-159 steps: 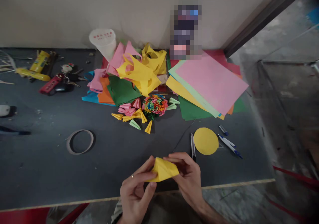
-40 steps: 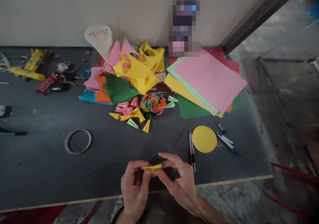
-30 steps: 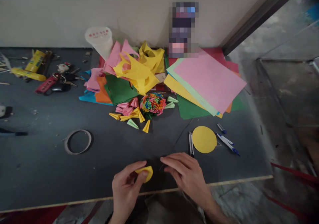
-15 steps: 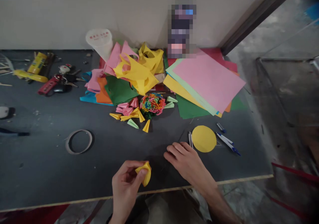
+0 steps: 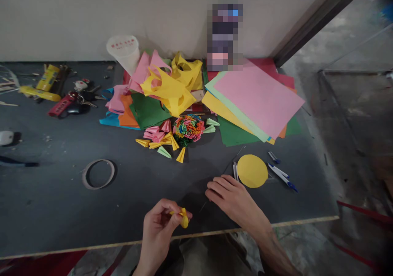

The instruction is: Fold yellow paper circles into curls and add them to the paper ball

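My left hand [image 5: 159, 229] pinches a small rolled yellow paper piece [image 5: 183, 218] between thumb and fingertips, just above the table's near edge. My right hand [image 5: 231, 198] lies on the dark table top with fingers stretched out and slightly curled, over a thin wire and the lower end of a pen [image 5: 235, 171]. It holds nothing that I can see. A yellow paper circle [image 5: 252, 171] lies just beyond the right hand.
Folded paper cones [image 5: 166, 142] and a ball of rolled paper flowers [image 5: 189, 128] lie mid-table. Behind are stacked coloured sheets [image 5: 258, 100] and cut scraps [image 5: 166, 88]. A tape ring [image 5: 98, 173], blue pens [image 5: 281, 173], keys [image 5: 72, 100] and a plastic cup [image 5: 125, 52] are around.
Earlier both hands folded the yellow paper together. The right hand let go and moved forward onto the table near the pen; the left hand kept the now smaller piece and drew slightly nearer.
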Motion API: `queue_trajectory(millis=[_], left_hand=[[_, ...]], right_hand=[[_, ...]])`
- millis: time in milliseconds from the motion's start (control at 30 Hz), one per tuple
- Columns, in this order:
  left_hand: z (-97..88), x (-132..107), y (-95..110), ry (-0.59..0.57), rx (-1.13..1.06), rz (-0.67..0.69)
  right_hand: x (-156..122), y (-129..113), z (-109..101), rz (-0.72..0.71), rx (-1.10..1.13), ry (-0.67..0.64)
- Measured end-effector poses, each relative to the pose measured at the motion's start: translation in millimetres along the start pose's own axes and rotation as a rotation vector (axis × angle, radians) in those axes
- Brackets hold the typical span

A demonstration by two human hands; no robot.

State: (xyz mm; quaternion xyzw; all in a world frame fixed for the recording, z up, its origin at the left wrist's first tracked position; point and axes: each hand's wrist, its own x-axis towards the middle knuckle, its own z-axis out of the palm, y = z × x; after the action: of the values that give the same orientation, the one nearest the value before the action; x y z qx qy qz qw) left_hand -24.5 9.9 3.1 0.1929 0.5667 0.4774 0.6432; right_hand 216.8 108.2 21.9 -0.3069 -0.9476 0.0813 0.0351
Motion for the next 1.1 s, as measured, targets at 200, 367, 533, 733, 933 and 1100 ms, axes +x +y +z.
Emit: queue_trajectory(millis=[200,367,533,733,933,1100], left_hand=[[2.8,-0.8,1.6,0.006,-0.040,0.031],[5.2,-1.9,0.8,0.011,-0.050,0.024],[2.6,-3.0,-3.6,0.023,0.020,-0.014],[7.1,2.5,1.8,0.054,0.140,0.041],[16.7,7.8,16.8,0.020,0.447,0.057],[24.3,8.6,26.9,-0.044,0.565,0.083]], right_hand=[[1.8,0.8,5.9,-0.080,-0.069,-0.036],[3.0,4.1,14.6,-0.133,-0.133,0.064],[2.7,2.1,7.6,-0.200,-0.069,0.329],[-3.1,-7.5,-11.1,-0.142,0.275,0.474],[1.1,-28.3,-15.4,0.110,0.552,0.537],[5.6,-39.4,-9.6,0.205,0.530,0.473]])
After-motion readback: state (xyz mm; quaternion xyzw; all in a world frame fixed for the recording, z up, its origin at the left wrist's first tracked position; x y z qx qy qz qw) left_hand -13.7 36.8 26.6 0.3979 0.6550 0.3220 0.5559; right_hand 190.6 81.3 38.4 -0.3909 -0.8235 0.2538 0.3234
